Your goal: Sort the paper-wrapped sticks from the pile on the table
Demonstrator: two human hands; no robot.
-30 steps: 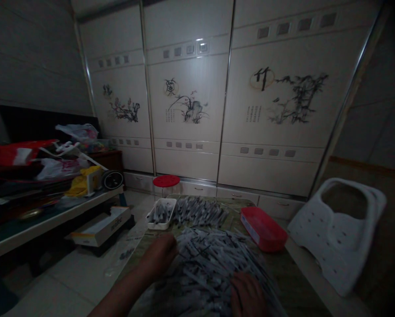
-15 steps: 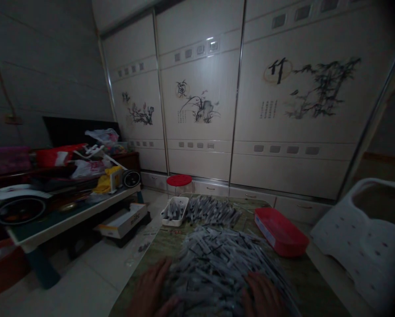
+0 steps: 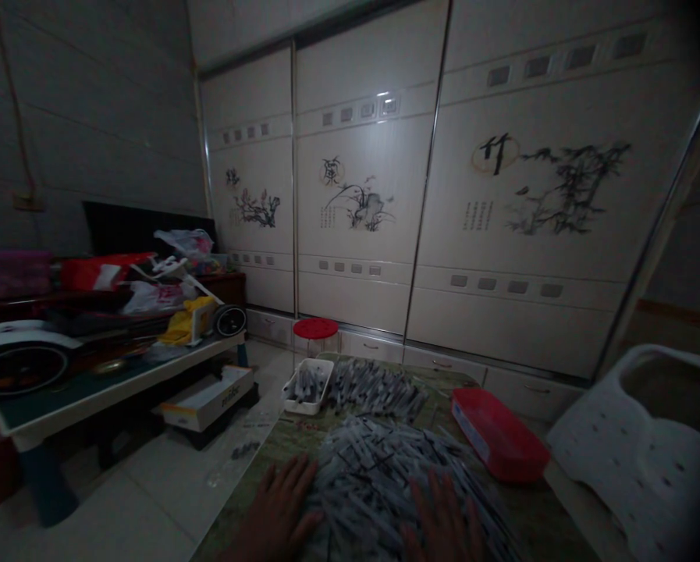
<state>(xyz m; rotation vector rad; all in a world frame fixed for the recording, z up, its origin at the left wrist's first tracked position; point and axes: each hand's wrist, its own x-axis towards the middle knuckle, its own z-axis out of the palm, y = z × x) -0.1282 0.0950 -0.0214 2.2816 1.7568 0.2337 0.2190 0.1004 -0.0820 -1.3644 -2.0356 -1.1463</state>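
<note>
A large heap of thin, whitish-grey plastic sticks (image 3: 378,460), with some dark ones among them, lies across the near part of the table (image 3: 244,507). At the heap's left edge, my left hand (image 3: 282,503) rests with its fingers spread. My right hand (image 3: 443,519) lies flat on the heap's near right part, fingers apart. Neither hand grips anything. Behind the heap is a second pile of similar sticks (image 3: 378,389), laid more evenly. Just left of that pile, a white tray (image 3: 309,407) holds more of them. What kind of sticks they are I cannot tell.
A red plastic tray (image 3: 499,433) sits at the table's right. Beyond it stands a white plastic chair (image 3: 648,437). A red stool (image 3: 315,328) is behind the table, before the wardrobe (image 3: 355,289). To the left are a cluttered low table (image 3: 121,390) and an open box (image 3: 209,398).
The view has tilted up slightly, so the table sits lower. My right hand has moved a little left over the heap, and its fingers show more spread. My left hand stays beside the heap.
</note>
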